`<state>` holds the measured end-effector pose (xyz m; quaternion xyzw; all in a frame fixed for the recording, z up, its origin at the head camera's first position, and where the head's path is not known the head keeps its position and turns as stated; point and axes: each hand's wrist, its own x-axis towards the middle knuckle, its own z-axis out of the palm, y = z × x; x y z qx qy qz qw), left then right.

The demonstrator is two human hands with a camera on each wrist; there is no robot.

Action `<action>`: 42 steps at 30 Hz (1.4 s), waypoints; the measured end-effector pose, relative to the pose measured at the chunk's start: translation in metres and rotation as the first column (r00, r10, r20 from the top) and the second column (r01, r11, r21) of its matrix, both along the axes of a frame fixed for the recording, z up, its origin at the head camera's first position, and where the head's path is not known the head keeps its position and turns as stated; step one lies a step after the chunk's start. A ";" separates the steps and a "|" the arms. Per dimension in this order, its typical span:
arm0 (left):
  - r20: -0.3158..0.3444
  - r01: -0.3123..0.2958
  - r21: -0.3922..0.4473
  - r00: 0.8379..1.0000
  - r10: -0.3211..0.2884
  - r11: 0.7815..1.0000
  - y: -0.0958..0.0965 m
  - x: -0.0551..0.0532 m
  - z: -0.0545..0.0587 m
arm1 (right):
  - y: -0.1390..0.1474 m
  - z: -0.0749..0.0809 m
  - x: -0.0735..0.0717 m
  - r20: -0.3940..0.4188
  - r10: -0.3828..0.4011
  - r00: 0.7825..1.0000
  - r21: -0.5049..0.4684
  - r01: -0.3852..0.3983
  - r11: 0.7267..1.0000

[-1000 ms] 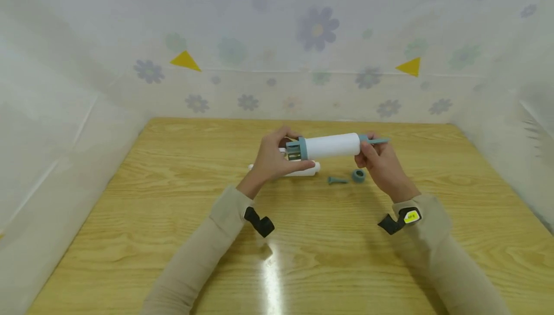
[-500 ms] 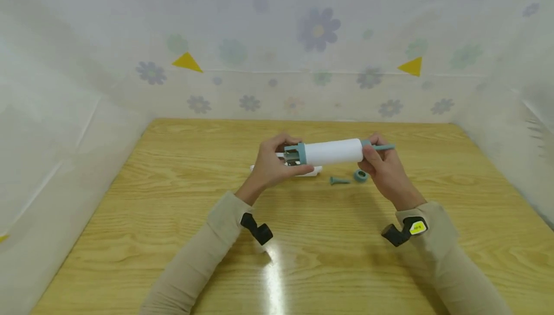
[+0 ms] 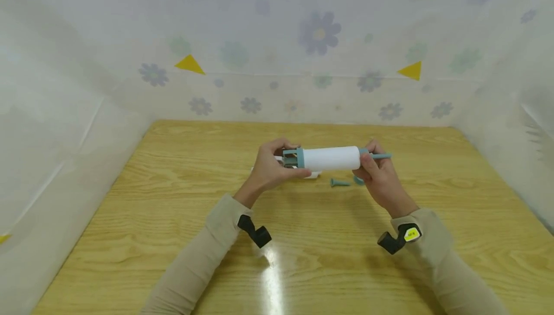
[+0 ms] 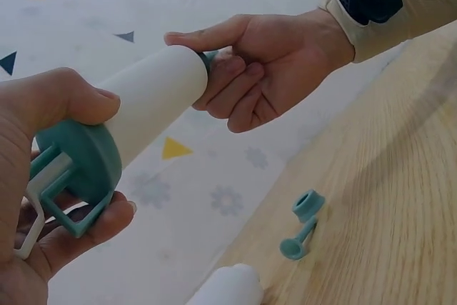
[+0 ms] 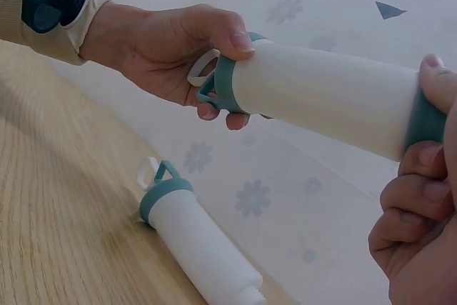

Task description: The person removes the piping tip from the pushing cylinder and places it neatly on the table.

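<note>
A white syringe-like tube (image 3: 331, 158) is held level above the table between both hands. Its teal collar (image 4: 86, 158) has square loops, and a white loop sticks out behind it. My left hand (image 3: 269, 167) grips the tube at this collar, thumb on one side and fingers on the other. At the opposite end, my right hand (image 3: 383, 180) pinches the teal end piece, from which a thin teal nozzle (image 3: 383, 156) points right. In the left wrist view, the right fingers hide most of that end piece.
A similar white tube (image 5: 203, 248) with a threaded white tip lies on the wood-grain table (image 3: 303, 238), partly behind the left hand in the head view. Nearby lie a small teal nozzle (image 4: 300, 239) with a flared end and a teal ring (image 4: 308, 206). A flowered sheet (image 3: 277, 41) hangs behind.
Both hands and the held tube appear slightly lower in the head view, and the tube is nearer level. The thin nozzle's angle has shifted slightly. The grips stay the same.
</note>
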<state>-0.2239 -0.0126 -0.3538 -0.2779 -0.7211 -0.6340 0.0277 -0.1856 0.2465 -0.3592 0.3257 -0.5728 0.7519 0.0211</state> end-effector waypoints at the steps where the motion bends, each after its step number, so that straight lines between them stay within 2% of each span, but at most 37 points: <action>1: 0.014 0.005 0.008 1.000 -0.005 1.000 0.000 0.000 0.000 | 0.000 0.000 0.000 -0.006 0.000 1.000 0.001 0.000 1.000; 6: 0.097 0.056 0.081 0.993 -0.064 0.995 -0.001 -0.002 -0.002 | 0.001 0.004 0.001 -0.024 -0.027 0.999 0.036 0.028 0.999; 8: 0.110 0.064 0.086 0.991 -0.073 0.994 -0.002 -0.002 -0.002 | 0.002 0.006 0.001 -0.025 -0.025 0.999 0.052 0.026 0.998; 12: 0.099 0.053 0.052 0.993 -0.058 0.997 -0.003 -0.001 -0.002 | 0.004 0.006 0.003 -0.023 -0.007 1.000 0.074 0.009 0.997; 17: 0.076 0.032 0.006 0.997 -0.032 0.999 -0.004 -0.002 -0.004 | 0.005 0.004 0.004 0.030 -0.017 0.999 0.092 0.015 0.996; 24: 0.009 0.004 -0.003 1.000 -0.004 1.000 -0.002 -0.002 -0.006 | 0.005 0.000 0.001 0.046 -0.035 0.998 0.052 0.033 0.998; 29: -0.025 -0.022 -0.017 0.999 0.022 1.000 -0.001 -0.002 -0.005 | 0.005 0.001 0.003 0.077 -0.087 0.993 0.086 0.081 0.993; 34: -0.078 -0.012 -0.019 0.997 0.011 1.000 0.001 -0.002 -0.004 | 0.006 0.005 0.005 0.149 -0.146 0.978 0.121 0.129 0.984; 37: -0.079 -0.004 -0.011 0.997 0.004 1.000 0.003 -0.002 -0.006 | 0.007 0.008 0.005 0.180 -0.165 0.970 0.147 0.139 0.979; 42: -0.040 -0.001 -0.013 0.999 0.001 1.000 0.004 0.001 -0.008 | 0.013 0.008 0.004 0.159 -0.158 0.975 0.179 0.129 0.975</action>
